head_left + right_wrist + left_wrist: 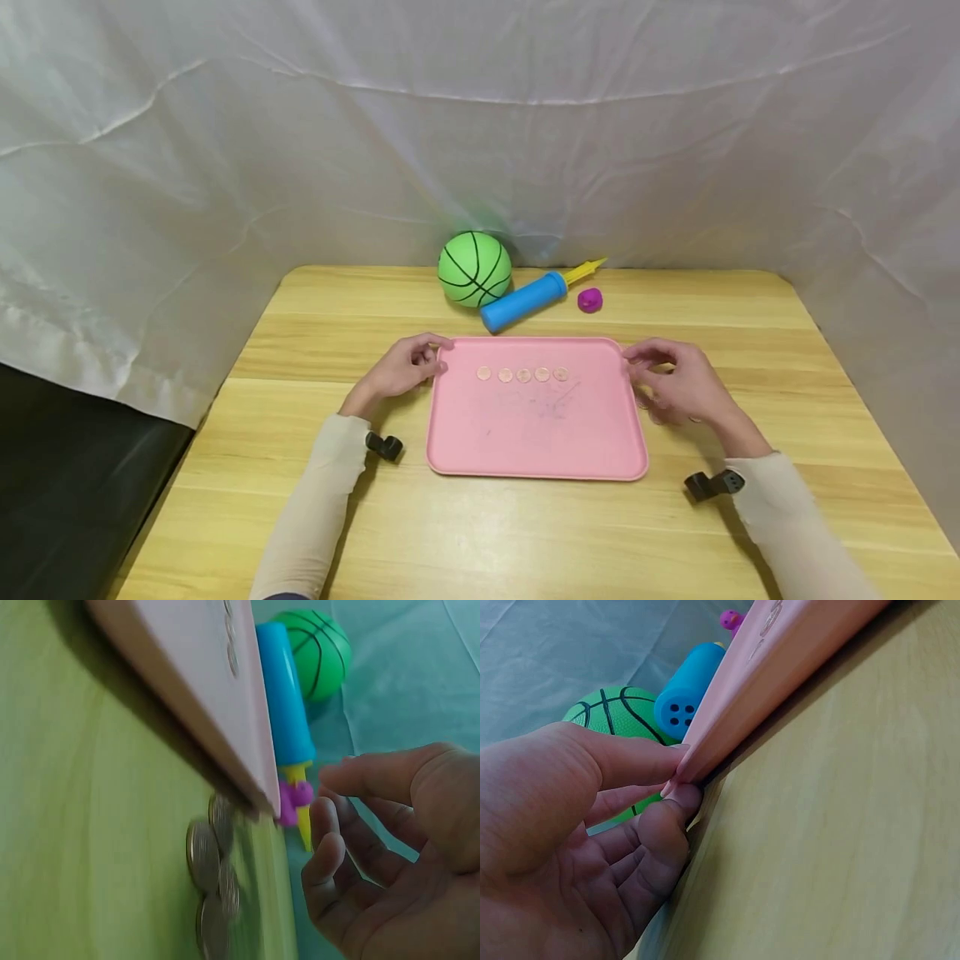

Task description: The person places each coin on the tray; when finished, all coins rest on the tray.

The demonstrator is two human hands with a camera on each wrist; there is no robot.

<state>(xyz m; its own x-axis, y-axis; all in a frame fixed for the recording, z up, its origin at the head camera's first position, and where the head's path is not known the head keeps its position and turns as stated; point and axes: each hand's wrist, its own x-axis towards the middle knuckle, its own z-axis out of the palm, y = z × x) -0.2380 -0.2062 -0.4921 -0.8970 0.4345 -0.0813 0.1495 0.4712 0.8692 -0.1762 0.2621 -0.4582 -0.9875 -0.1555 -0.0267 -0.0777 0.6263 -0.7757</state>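
Observation:
A pink tray (532,446) lies on the table with a row of several coins (523,376) across its far part. My left hand (400,367) pinches the rim at the tray's far left corner, thumb on top and fingertips beneath, as the left wrist view shows. By the far right corner, my right hand (686,383) hovers with loosely bent fingers and nothing between them. In the right wrist view it appears apart from the tray. Several more coins (203,856) lie on the table beside the tray's right side, mostly hidden under the right hand in the head view.
Behind the tray sit a green ball (474,269) with black lines, a blue pump (525,302) with a yellow nozzle, and a small purple toy (590,300). A pale cloth (525,142) hangs behind the wooden table (495,542).

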